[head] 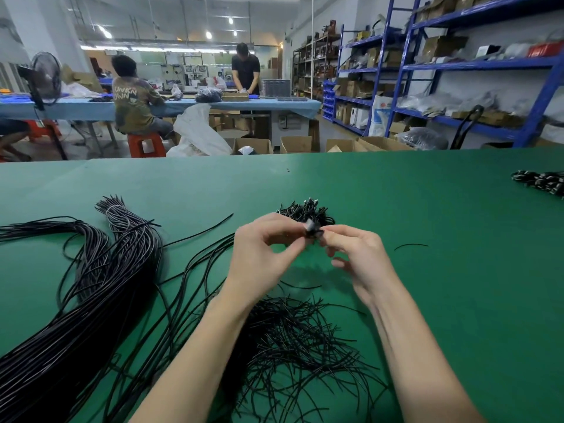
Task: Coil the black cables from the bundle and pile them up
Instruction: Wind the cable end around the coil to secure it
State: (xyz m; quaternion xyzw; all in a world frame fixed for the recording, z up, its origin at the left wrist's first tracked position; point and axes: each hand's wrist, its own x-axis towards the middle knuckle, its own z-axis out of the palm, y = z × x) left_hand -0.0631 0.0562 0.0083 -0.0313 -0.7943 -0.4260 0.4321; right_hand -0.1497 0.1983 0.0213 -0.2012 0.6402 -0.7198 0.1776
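A thick bundle of long black cables [100, 294] lies across the left of the green table [427, 300], tied near its far end. My left hand [262, 257] and my right hand [357, 257] meet above the table's middle, both pinching one small coiled black cable [312, 231] between fingertips. Just beyond the hands sits a small pile of coiled cables [308, 210]. A loose tangle of thin black ties [299, 340] lies under my forearms.
Another dark pile with white bits [543, 181] rests at the table's far right edge. A single short black strand [410, 246] lies right of my hands. Beyond the table are cardboard boxes, blue shelving at the right, and two people at a blue bench.
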